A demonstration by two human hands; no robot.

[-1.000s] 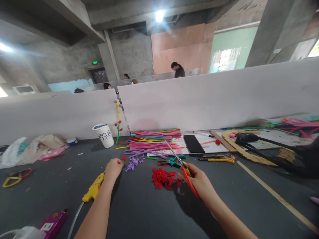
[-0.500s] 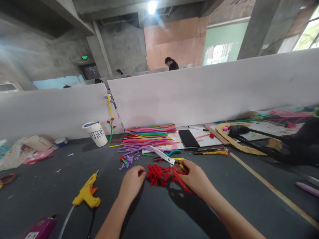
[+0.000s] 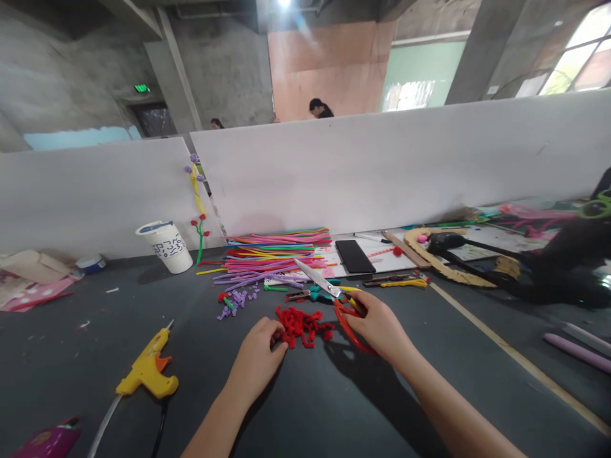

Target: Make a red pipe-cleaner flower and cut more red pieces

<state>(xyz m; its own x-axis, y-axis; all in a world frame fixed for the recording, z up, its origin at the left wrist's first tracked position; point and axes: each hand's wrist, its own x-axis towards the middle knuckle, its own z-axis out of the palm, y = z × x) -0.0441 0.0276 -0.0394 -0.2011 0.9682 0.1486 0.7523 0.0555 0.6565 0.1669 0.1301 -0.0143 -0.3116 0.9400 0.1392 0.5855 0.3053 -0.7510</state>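
Observation:
My right hand (image 3: 379, 321) is closed on the handles of a pair of scissors (image 3: 327, 284), whose blades point up and to the left. My left hand (image 3: 260, 353) touches the left edge of a pile of short red pieces (image 3: 303, 323); its fingers are curled, and whether a piece is between them is hidden. Left of that pile lie small purple pieces (image 3: 238, 301) with a red and green one among them. Pliers with teal handles (image 3: 317, 294) rest behind the red pile. Long coloured pipe cleaners (image 3: 277, 254) are stacked farther back.
A yellow glue gun (image 3: 150, 369) lies at the left, near a white cup (image 3: 169, 248). Behind are a black phone (image 3: 354, 256), cutters (image 3: 398, 282) and a white partition (image 3: 382, 168). A black stand (image 3: 539, 273) is at the right. A person (image 3: 321, 108) is beyond the partition.
My left hand has moved to the edge of the red pile. The scissors have turned a little, with their blades showing slightly parted. The whole view has shifted a little.

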